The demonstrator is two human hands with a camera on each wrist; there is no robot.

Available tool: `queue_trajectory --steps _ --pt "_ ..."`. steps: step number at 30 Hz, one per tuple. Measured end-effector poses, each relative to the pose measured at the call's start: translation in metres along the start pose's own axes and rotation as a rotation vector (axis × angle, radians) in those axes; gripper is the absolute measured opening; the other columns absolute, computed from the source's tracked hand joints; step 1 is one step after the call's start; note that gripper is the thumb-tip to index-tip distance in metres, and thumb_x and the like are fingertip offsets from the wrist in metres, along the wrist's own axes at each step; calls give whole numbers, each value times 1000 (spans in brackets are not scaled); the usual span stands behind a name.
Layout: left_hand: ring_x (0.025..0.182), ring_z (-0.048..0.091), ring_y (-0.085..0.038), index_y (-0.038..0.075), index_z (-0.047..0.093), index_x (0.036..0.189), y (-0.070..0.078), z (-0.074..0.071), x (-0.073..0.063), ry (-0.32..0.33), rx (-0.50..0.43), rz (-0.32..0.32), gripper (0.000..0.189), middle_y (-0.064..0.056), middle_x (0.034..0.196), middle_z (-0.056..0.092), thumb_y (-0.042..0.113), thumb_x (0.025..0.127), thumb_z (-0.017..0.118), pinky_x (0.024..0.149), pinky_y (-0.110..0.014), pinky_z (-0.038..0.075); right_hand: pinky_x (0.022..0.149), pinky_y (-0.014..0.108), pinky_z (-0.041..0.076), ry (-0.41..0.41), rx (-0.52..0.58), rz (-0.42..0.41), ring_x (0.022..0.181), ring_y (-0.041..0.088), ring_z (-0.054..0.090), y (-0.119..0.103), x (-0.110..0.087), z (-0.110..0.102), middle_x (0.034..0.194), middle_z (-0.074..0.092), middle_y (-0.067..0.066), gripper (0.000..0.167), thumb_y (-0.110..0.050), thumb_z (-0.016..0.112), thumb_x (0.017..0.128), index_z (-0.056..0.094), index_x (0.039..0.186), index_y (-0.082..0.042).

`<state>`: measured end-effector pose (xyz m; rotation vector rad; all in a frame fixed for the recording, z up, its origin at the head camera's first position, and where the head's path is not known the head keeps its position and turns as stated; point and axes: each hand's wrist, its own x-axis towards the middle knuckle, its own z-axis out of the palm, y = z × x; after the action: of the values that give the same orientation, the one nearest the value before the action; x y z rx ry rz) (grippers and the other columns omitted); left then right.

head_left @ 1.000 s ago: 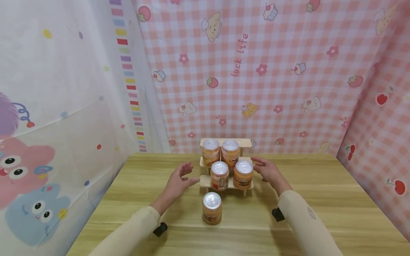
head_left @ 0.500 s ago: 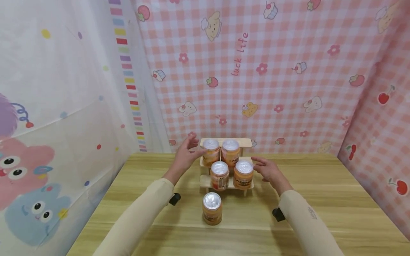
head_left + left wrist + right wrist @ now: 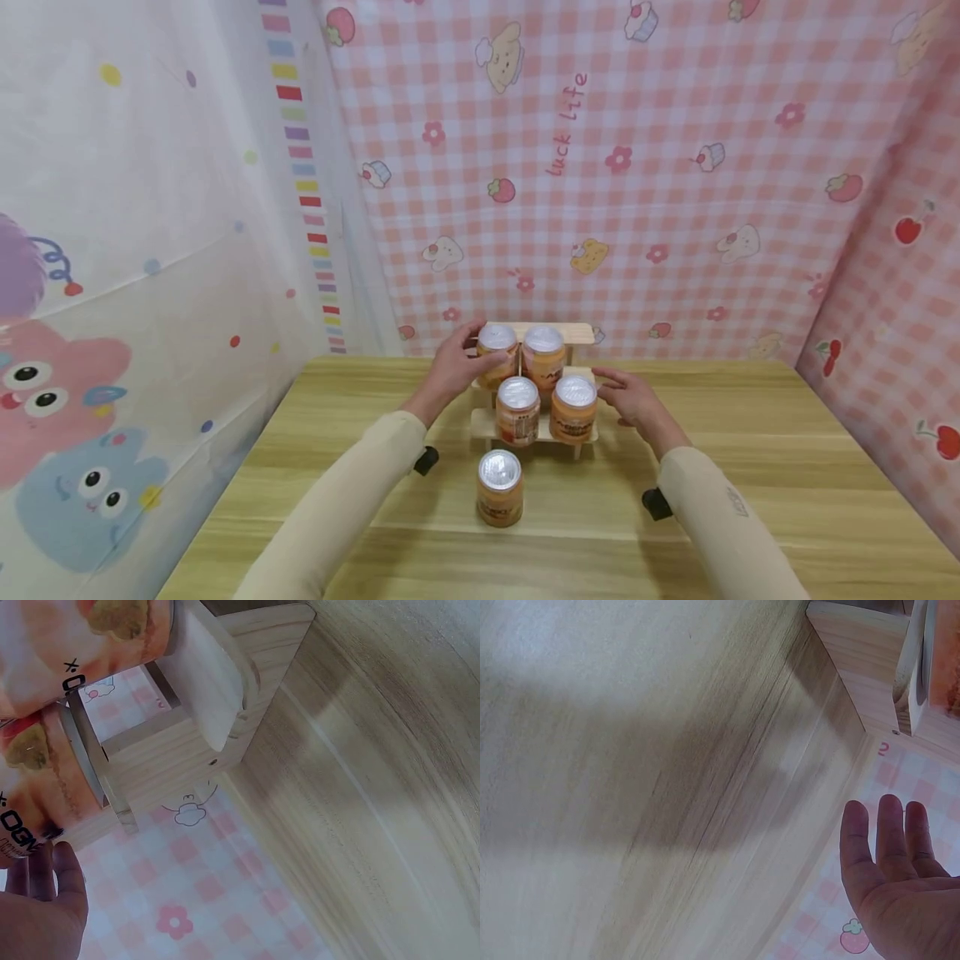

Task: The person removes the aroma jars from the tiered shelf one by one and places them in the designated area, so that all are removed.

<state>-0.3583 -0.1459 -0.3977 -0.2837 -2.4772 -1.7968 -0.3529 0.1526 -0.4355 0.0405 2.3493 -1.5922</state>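
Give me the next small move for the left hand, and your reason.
I'd probably tighten the left hand around the back-left can before any lift. In the head view its thumb crosses the can's front while the fingers reach round the side, and the can stands on the middle tier of the rack, close beside the neighbouring can; a loose pull might knock that one.

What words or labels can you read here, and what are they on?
"luck life": pink checked curtain.
Roughly "X·OGN", partly hidden: back-left can, by the left hand.
Roughly "X·O", cut off: neighbouring can.
Too blurred: lettering on the other cans; mark on the right sleeve.
Unclear: small pink symbol, right wrist view.
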Motion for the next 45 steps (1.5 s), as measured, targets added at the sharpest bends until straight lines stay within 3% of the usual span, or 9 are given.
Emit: queue_trajectory --steps 13,22,29,35,45 --pt "126 51 -29 13 42 151 1 -3 1 -51 31 -15 84 -8 142 52 26 80 85 99 -44 48 101 64 38 0 1 7 137 47 34 0 0 1 153 33 27 50 -15 47 105 37 154 -12" --pt "123 53 -29 11 46 148 1 -6 -1 1 47 -17 80 -10 137 55 24 80 85 96 -42 50 102 63 38 8 1 27 137 46 35 1 0 3 154 34 25 50 -15 47 105 37 154 -13" --pt "121 54 -28 8 49 144 10 -25 -6 47 53 36 78 -10 130 59 27 78 86 91 -41 52 103 63 37 1 9 28 137 46 34 1 1 2 155 32 25 49 -16 45 106 36 154 -14" --pt "118 56 -28 13 50 143 12 -48 -21 65 23 14 76 -9 130 57 28 78 87 89 -43 53 104 63 36 -1 16 31 138 46 34 1 1 3 155 32 25 49 -16 45 106 37 154 -13" --pt "117 54 -32 7 48 142 -12 -85 -65 28 39 -10 73 -15 130 55 17 80 85 92 -46 51 102 63 37 -5 8 25 137 47 34 -1 0 2 155 31 25 49 -17 46 106 36 154 -13"
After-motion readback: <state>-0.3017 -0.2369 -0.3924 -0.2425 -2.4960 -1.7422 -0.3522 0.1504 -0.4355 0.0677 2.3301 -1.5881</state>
